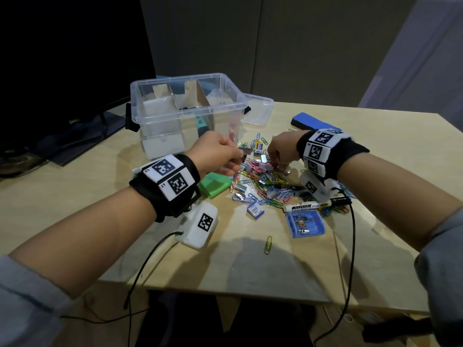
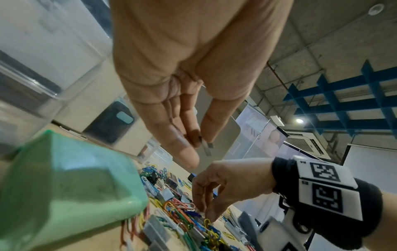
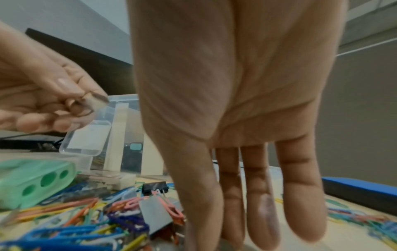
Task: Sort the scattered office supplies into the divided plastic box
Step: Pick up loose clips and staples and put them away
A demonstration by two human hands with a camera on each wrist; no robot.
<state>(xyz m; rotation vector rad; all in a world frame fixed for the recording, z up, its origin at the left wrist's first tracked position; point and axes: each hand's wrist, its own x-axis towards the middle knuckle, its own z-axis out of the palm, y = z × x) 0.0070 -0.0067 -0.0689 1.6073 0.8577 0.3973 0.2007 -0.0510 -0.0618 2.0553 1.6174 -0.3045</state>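
Note:
The clear divided box (image 1: pixel 188 113) stands at the back left of the table, with cardboard dividers inside. In front of it lies a heap of coloured paper clips (image 1: pixel 260 182) mixed with grey staple strips and binder clips. My left hand (image 1: pixel 240 159) hovers above the heap's left side and pinches a small grey staple strip (image 2: pixel 208 147) between thumb and fingers. My right hand (image 1: pixel 276 166) points down into the heap with its fingertips (image 2: pixel 207 216) among the clips (image 3: pixel 120 219). Whether they grip anything is hidden.
A green sharpener (image 1: pixel 215 184) lies left of the heap. A blue eraser (image 1: pixel 310 122) and the box lid (image 1: pixel 258 111) are behind. A white marker (image 1: pixel 308 205), a blue clear case (image 1: pixel 304 224), a small staple box (image 1: pixel 255 209) and one green clip (image 1: pixel 268 244) lie nearer. A monitor (image 1: pixel 62 71) stands left.

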